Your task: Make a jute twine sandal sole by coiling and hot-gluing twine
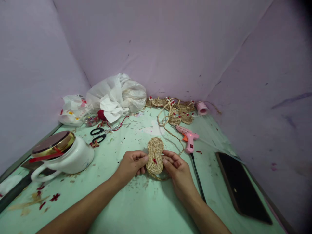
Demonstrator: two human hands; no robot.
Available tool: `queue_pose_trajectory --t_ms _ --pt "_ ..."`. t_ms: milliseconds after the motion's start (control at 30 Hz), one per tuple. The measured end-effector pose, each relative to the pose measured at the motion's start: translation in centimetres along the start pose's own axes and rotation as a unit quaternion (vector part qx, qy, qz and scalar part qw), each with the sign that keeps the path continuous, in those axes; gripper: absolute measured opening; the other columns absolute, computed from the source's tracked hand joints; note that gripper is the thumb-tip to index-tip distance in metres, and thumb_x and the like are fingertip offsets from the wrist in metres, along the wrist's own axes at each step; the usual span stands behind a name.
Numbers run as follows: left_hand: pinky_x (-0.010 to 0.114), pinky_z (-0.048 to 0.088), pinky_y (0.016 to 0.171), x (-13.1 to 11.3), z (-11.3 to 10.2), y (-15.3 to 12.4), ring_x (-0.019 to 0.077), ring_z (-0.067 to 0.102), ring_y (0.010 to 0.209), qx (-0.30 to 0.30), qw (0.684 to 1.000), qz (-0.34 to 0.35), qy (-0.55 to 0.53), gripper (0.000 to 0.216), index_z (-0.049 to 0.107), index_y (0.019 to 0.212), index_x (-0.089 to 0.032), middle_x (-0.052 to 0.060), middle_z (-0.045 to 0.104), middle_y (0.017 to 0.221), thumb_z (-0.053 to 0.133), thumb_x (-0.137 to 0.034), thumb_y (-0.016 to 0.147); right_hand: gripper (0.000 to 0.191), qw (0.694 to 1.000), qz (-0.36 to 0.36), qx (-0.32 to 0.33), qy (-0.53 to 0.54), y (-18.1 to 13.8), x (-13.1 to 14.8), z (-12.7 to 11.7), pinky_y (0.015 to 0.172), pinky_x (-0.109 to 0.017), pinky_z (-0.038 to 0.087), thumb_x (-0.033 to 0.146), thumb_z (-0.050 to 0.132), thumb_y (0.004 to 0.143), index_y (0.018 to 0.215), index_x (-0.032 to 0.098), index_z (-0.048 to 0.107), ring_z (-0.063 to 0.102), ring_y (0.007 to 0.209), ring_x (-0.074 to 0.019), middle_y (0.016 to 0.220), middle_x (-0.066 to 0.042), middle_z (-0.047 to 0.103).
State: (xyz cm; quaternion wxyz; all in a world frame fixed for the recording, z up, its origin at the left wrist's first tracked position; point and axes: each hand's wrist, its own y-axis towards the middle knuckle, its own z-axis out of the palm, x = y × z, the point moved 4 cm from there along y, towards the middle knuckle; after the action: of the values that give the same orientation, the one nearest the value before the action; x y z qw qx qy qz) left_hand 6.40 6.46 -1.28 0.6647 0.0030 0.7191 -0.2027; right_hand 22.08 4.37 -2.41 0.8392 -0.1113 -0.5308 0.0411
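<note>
A figure-eight piece of coiled jute rope (155,155) lies on the green table (136,208) in front of me, with a small red mark near its lower lobe. My left hand (132,163) pinches its left edge with curled fingers. My right hand (175,165) grips its right edge in the same way. A loose strand of jute rope (170,131) runs from the piece toward the back of the table.
A pink glue gun (188,137) with a black cord lies right of the piece. A dark phone (241,187) is at the right. Black scissors (98,135), a white lidded pot (62,152), plastic bags (117,94), finished jute pieces (177,112) and a pink spool (201,108) sit further back.
</note>
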Motion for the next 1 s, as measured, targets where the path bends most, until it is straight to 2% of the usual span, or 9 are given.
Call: queue_pose_trajectory --t_ms 267,500,633,700,767,833,867,933,1000 --pt "0.018 0.027 0.037 -0.2 0.1 0.0 0.0048 0.038 0.034 -0.013 1.0 -0.017 0.011 0.03 0.059 0.062 -0.013 -0.004 0.051 0.039 0.062 -0.042 0.066 0.035 0.999 -0.015 -0.012 -0.036 0.1 0.1 -0.1 0.058 -0.025 0.047 0.034 0.08 0.059 0.088 0.017 0.068 0.06 0.06 -0.0134 0.072 -0.003 0.07" --pt "0.017 0.027 0.037 -0.2 -0.3 -0.3 0.0045 0.037 0.035 -0.033 0.998 0.01 -0.049 0.034 0.059 0.066 -0.012 -0.004 0.051 0.04 0.063 -0.046 0.069 0.036 0.999 -0.024 0.013 -0.046 -0.5 0.8 0.5 0.069 -0.028 0.049 0.033 0.078 0.063 0.094 0.018 0.068 0.064 0.078 -0.0177 0.085 -0.006 0.072" --pt "0.016 0.028 0.037 -0.5 -0.1 -0.6 0.0052 0.043 0.037 0.016 0.996 0.008 -0.093 0.034 0.059 0.066 -0.012 -0.002 0.054 0.046 0.07 -0.044 0.064 0.034 0.998 -0.013 0.032 -0.049 -0.7 1.2 0.8 0.071 -0.031 0.049 0.032 0.08 0.06 0.09 0.019 0.069 0.065 0.08 -0.0194 0.086 -0.007 0.072" --pt "0.016 0.03 0.037 -1.0 -0.5 -0.7 0.0066 0.047 0.04 0.016 0.994 0.011 -0.11 0.037 0.061 0.075 -0.011 -0.001 0.057 0.051 0.07 -0.046 0.064 0.033 0.998 -0.003 0.041 -0.057 -0.7 1.3 0.7 0.068 -0.03 0.049 0.032 0.08 0.061 0.089 0.018 0.07 0.064 0.075 -0.0179 0.085 -0.006 0.072" --pt "0.016 0.032 0.036 -1.5 -1.7 -0.8 0.0083 0.051 0.044 -0.021 0.989 0.014 -0.144 0.046 0.061 0.091 -0.013 0.0 0.059 0.058 0.067 -0.05 0.065 0.032 0.996 0.004 0.053 -0.071 -0.7 1.4 0.5 0.065 -0.029 0.048 0.033 0.079 0.061 0.089 0.018 0.072 0.063 0.07 -0.0166 0.081 -0.006 0.072" --pt "0.017 0.034 0.036 -1.7 -2.7 -0.8 0.0097 0.052 0.046 -0.029 0.987 -0.003 -0.16 0.053 0.059 0.1 -0.014 0.0 0.061 0.064 0.067 -0.051 0.064 0.031 0.993 0.014 0.077 -0.091 -0.8 1.4 0.6 0.064 -0.029 0.047 0.03 0.079 0.061 0.089 0.018 0.072 0.063 0.068 -0.0164 0.079 -0.005 0.072" --pt "0.018 0.036 0.038 -1.6 -3.1 -0.9 0.0092 0.051 0.047 -0.009 0.99 -0.022 -0.142 0.051 0.06 0.1 -0.014 0.0 0.061 0.065 0.069 -0.048 0.064 0.031 0.99 0.021 0.097 -0.097 -0.9 1.4 0.8 0.065 -0.03 0.047 0.028 0.078 0.061 0.09 0.018 0.072 0.064 0.068 -0.0165 0.078 -0.005 0.072" --pt "0.019 0.04 0.046 -1.5 -3.1 -1.1 0.0106 0.055 0.054 0.07 0.992 -0.051 -0.087 0.047 0.062 0.098 -0.013 0.003 0.064 0.072 0.073 -0.041 0.062 0.034 0.985 0.033 0.136 -0.101 -1.3 1.2 1.4 0.067 -0.031 0.047 0.024 0.077 0.061 0.094 0.018 0.071 0.065 0.071 -0.0173 0.079 -0.005 0.073" --pt "0.021 0.042 0.053 -1.1 -2.7 -1.6 0.0121 0.057 0.06 0.151 0.986 -0.07 -0.032 0.041 0.066 0.092 -0.011 0.005 0.066 0.076 0.076 -0.035 0.06 0.038 0.984 0.022 0.144 -0.107 -1.5 1.4 1.8 0.068 -0.033 0.048 0.022 0.076 0.062 0.099 0.019 0.069 0.065 0.072 -0.0179 0.085 -0.006 0.073"
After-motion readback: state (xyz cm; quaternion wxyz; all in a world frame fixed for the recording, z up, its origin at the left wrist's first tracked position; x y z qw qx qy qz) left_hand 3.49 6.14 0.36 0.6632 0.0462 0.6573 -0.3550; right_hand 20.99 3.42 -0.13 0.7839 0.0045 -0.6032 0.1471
